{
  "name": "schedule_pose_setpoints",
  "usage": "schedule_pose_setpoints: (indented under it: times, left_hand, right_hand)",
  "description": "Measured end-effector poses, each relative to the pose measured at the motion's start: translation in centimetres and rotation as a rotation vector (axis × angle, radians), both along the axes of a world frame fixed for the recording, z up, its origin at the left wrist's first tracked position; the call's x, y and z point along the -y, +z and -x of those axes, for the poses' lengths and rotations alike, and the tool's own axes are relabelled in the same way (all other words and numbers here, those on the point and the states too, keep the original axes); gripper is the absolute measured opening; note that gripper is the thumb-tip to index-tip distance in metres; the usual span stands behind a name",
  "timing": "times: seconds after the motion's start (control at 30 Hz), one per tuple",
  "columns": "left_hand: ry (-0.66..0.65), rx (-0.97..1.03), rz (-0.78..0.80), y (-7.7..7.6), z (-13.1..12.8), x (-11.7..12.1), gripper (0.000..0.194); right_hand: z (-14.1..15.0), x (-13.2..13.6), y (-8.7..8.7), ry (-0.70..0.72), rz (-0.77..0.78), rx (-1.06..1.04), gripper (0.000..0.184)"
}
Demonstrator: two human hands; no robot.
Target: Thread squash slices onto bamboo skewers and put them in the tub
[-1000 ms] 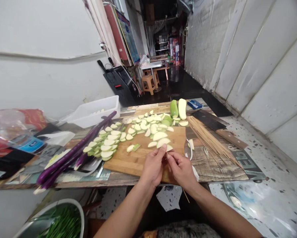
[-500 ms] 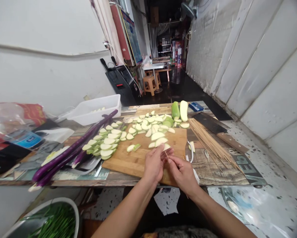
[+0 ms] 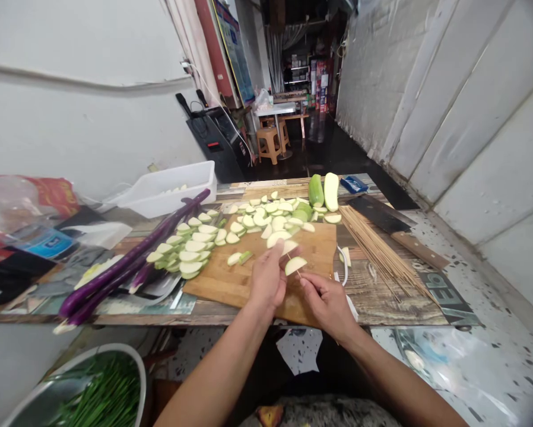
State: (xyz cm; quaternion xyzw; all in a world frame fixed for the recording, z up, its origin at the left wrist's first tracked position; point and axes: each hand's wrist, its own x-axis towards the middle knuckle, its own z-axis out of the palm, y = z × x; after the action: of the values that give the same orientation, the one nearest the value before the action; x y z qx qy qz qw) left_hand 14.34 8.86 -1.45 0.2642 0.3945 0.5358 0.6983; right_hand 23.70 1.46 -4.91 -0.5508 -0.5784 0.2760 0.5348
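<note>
Over the cutting board (image 3: 222, 279), my right hand (image 3: 326, 299) pinches a thin wooden skewer (image 3: 299, 273). A pale half-round zucchini slice (image 3: 295, 265) sits pierced near the right fingertips. My left hand (image 3: 266, 276) is closed, with its thumb against another zucchini slice farther up the skewer; its other fingers are partly hidden. Just beyond the left thumb is one more large cut slice (image 3: 278, 238). Many loose zucchini slices (image 3: 195, 246) lie on the board's left side and far side. Two small pieces (image 3: 234, 258) rest near its middle.
Long purple eggplants (image 3: 128, 255) lie at left, before a white plastic bin (image 3: 173, 193). Two zucchini halves (image 3: 331, 193) and a blue box (image 3: 354, 184) are at the back. Bare skewers (image 3: 377, 252) and a cleaver (image 3: 382, 216) lie right. A bowl of greens (image 3: 101, 391) stands below left.
A zucchini slice now shows on the skewer between my hands, clear of the left palm. My left hand has shifted slightly left, away from the right one. The view has tilted a little.
</note>
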Motion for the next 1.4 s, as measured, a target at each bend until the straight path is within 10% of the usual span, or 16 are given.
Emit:
schedule_pose_setpoints:
  times: [1.4]
  left_hand:
    - [0.077, -0.241, -0.208, 0.7, 1.6, -2.1, 0.034]
  right_hand:
    - [-1.3, 0.0, 0.1, -0.052, -0.020, 0.027, 0.025]
